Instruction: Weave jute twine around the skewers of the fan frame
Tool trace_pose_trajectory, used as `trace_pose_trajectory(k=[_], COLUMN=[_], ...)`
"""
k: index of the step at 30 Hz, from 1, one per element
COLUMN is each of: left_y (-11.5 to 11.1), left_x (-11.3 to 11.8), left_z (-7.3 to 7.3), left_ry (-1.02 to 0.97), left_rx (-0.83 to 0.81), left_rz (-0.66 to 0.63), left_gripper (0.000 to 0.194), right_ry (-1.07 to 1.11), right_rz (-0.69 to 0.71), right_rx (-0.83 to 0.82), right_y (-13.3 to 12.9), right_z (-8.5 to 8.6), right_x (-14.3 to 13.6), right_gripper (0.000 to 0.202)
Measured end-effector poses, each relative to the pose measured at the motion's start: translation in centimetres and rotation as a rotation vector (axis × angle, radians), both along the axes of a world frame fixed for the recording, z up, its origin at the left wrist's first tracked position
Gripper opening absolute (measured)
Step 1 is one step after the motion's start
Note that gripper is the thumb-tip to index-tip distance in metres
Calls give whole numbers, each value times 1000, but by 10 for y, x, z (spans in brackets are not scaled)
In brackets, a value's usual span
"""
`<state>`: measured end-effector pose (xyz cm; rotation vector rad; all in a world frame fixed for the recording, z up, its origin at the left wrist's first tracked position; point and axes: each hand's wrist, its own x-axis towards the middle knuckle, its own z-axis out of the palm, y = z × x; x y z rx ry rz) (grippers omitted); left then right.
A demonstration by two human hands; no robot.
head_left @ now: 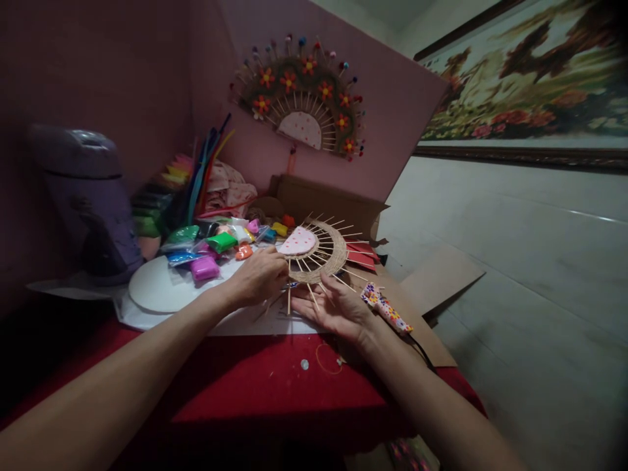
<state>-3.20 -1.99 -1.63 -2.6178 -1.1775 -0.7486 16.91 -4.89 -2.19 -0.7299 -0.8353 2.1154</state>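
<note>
A half-round fan (338, 252) of thin wooden sticks, with a band of brown twine across them, lies tilted above the white sheet. At its centre is a pink half-circle (299, 241) with red dots. My right hand (338, 306) supports the fan's near edge, palm up, fingers beneath the sticks and thumb against the twine band. My left hand (262, 278) is closed at the fan's left end, beside the pink half-circle; its fingertips are turned away, so what they pinch is hidden.
Packets of coloured clay (223, 242) and a white disc (161, 284) lie left. A flower-patterned glue gun (387, 309) rests on cardboard at right. Behind stand pipe cleaners (203, 170) and a purple container (91, 203). A finished flowered fan (289, 82) hangs on the pink panel.
</note>
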Motion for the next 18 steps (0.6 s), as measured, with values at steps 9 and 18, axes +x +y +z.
trace_pose_trajectory(k=[9,18], left_y=[-2,-11], left_x=[-3,-3], left_z=[5,15], left_ry=[40,157], left_rx=[88,219], left_rz=[-1,-2], left_gripper=[16,20], right_ry=[15,63], right_rz=[88,104], right_rx=[-75,-24], right_y=[21,22], right_z=[-3,-5], right_x=[-14,-9], right_gripper=[40,44])
